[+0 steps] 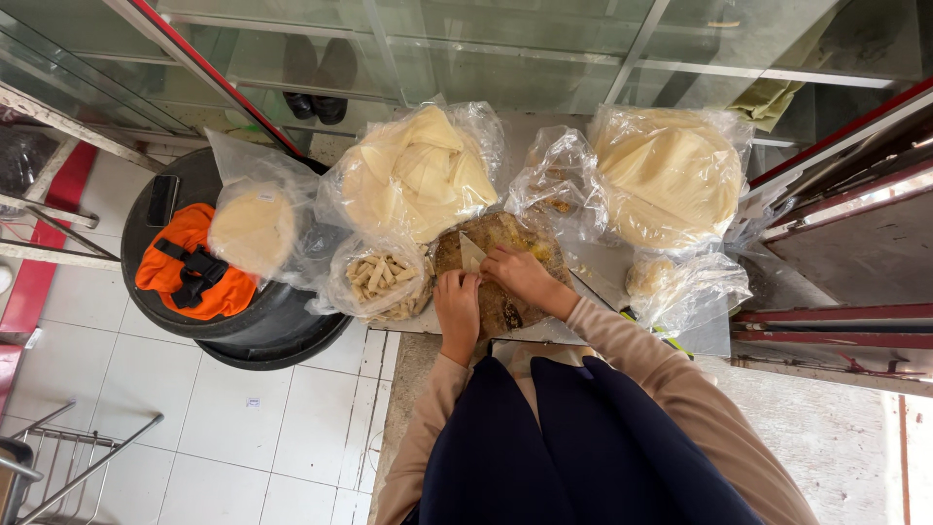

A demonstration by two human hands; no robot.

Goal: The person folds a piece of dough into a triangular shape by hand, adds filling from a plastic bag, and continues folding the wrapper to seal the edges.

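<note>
While the counter [714,335] carries most of the stock, a black drum [262,326] stands just beside its left edge on the white tiled floor [194,437], bearing an orange pouch [190,262] and a bagged stack of pale rounds [255,226]. Two large clear bags of folded pale sheets occupy the back of the counter, one at left [418,175] and one at right [671,175], with a smaller, nearly empty bag [554,180] between them. A bag of short pastry sticks [381,277] lies at front left and another crumpled bag [685,282] at front right.

At centre front sits a round brown-speckled flat sheet [505,292], directly under both hands. The right hand [520,272] is pinched closed on a small pale triangular fold [471,255] at the sheet's upper left. The left hand [457,306] presses down on the sheet just below that fold, fingers curled; whether it grips anything cannot be told.

Risks, as judged: the thin sheet may tear or crack along the crease if the right hand pulls while the left pins it. The stick bag touches the work area and could be nudged over the counter's edge. The bagged rounds rest on the drum's curved lid and may slide off if knocked
</note>
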